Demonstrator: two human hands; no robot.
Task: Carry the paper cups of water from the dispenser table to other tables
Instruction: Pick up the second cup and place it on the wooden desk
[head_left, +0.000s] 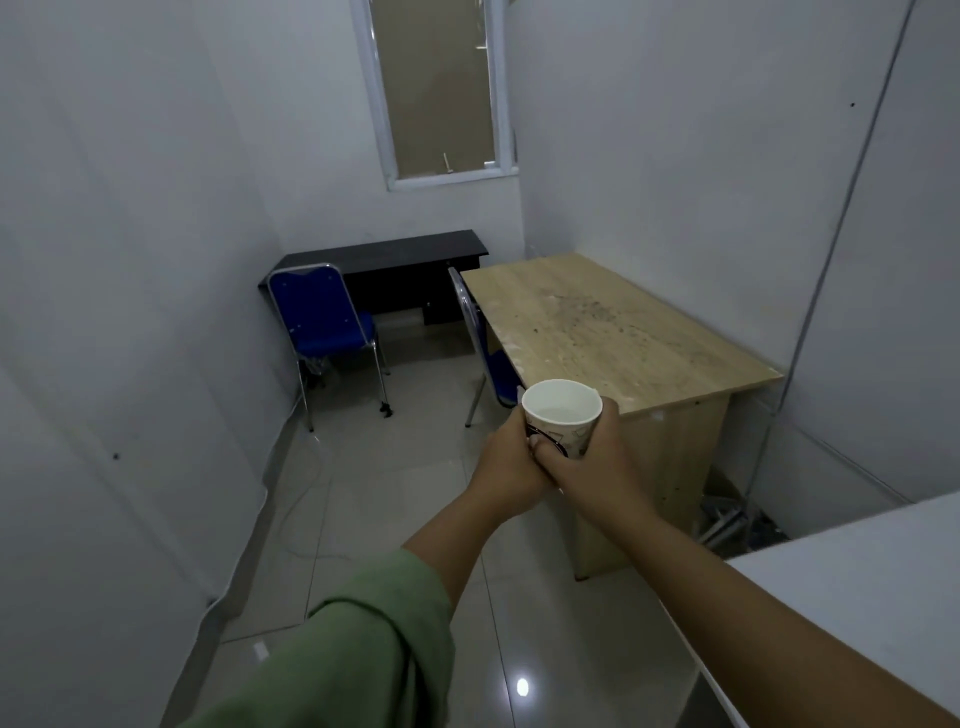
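We hold one paper cup (562, 415) upright in both hands, water visible inside. Left grip (511, 462) wraps the cup's left side, right grip (592, 462) clamps its right side, fingers meeting under the rim. Cup sits between the two grips, in the air, just short of the near corner of the wooden tabletop (613, 332). Blue chair (324, 322) far left of the grips.

– What colours do you see?
– My sleeve (358, 639) is green. My cup (562, 415) is white with black drawings.
– And the room?
– Two chairs (324, 317) are blue. One desk (613, 332) is light wood with dark specks. The far desk (384, 254) is black. The walls (675, 130) are white.
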